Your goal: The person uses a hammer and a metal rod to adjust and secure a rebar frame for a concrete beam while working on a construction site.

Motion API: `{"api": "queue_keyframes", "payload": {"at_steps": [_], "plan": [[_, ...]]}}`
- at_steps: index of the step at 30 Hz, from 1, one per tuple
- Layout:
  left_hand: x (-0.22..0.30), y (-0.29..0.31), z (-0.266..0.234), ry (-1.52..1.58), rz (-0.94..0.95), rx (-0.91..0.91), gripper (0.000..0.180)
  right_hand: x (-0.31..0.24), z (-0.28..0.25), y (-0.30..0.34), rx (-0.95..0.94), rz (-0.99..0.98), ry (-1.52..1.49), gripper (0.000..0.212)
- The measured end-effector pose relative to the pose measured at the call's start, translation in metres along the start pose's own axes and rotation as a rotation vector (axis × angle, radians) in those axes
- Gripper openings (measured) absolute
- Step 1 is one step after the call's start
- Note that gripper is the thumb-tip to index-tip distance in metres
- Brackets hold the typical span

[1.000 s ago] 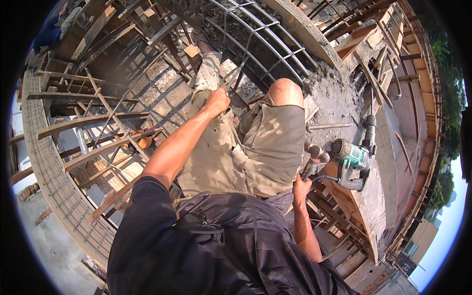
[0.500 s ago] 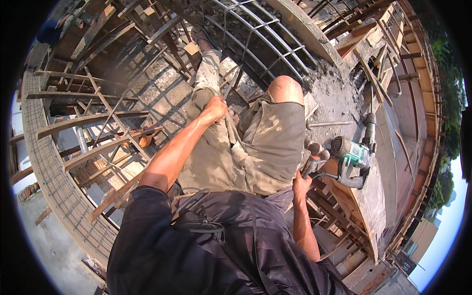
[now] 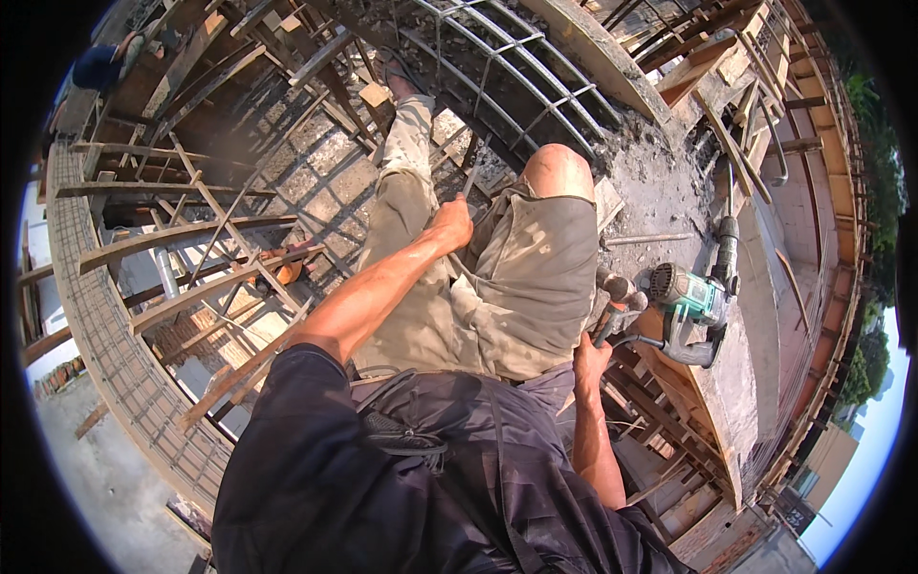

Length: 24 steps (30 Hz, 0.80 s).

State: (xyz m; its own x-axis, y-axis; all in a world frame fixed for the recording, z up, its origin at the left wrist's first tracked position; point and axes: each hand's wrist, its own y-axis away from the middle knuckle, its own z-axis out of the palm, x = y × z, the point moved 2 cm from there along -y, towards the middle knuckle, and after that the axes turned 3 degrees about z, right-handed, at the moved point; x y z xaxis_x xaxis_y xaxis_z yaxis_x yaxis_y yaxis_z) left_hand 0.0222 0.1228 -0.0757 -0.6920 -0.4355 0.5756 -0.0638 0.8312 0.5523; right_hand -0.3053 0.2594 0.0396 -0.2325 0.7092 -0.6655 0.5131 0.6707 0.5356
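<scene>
My left hand [image 3: 451, 226] is closed in front of my left knee, around a thin grey metal bar [image 3: 470, 180] that juts up past the fist. Whether the bar has a chisel tip cannot be made out. By my right thigh, my right hand [image 3: 591, 360] grips a hammer [image 3: 608, 323] by its dark and orange handle. The hammer's head points away from me, close to a rounded metal piece [image 3: 620, 288]. To the right of that hand, a green and grey demolition hammer [image 3: 696, 300] lies on the concrete, its bit pointing away.
Ahead of my knees, a rebar cage [image 3: 521, 72] lies in a formwork trough. Timber props and beams [image 3: 191, 228] crowd the left, above a lower level. A metal rod [image 3: 648, 238] rests on rough concrete [image 3: 650, 196]. Another person [image 3: 98, 67] is at the far upper left.
My left hand has moved right, toward the gap between my knees, with the thin bar in it. My right hand stays on the hammer, almost unmoved.
</scene>
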Motion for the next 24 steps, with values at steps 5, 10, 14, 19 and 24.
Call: {"api": "queue_keyframes", "payload": {"at_steps": [5,10,14,19,24], "plan": [[-0.026,0.0,-0.034,0.092,0.101,0.028,0.043,0.013,-0.004,-0.009,-0.011,0.005,-0.011,0.026],[-0.015,-0.014,-0.031,0.048,-0.001,0.06,0.038,0.016,-0.003,-0.012,0.06,-0.012,0.069,0.025],[-0.003,0.007,-0.01,-0.016,0.081,0.001,0.04,0.015,-0.003,-0.011,-0.006,0.0,-0.017,0.024],[-0.015,0.022,-0.02,0.074,0.127,-0.051,0.032,0.008,-0.004,-0.007,0.015,-0.001,0.041,0.021],[-0.001,0.019,-0.013,0.0,0.104,-0.093,0.029,0.009,-0.002,-0.007,0.008,-0.063,-0.018,0.022]]}}
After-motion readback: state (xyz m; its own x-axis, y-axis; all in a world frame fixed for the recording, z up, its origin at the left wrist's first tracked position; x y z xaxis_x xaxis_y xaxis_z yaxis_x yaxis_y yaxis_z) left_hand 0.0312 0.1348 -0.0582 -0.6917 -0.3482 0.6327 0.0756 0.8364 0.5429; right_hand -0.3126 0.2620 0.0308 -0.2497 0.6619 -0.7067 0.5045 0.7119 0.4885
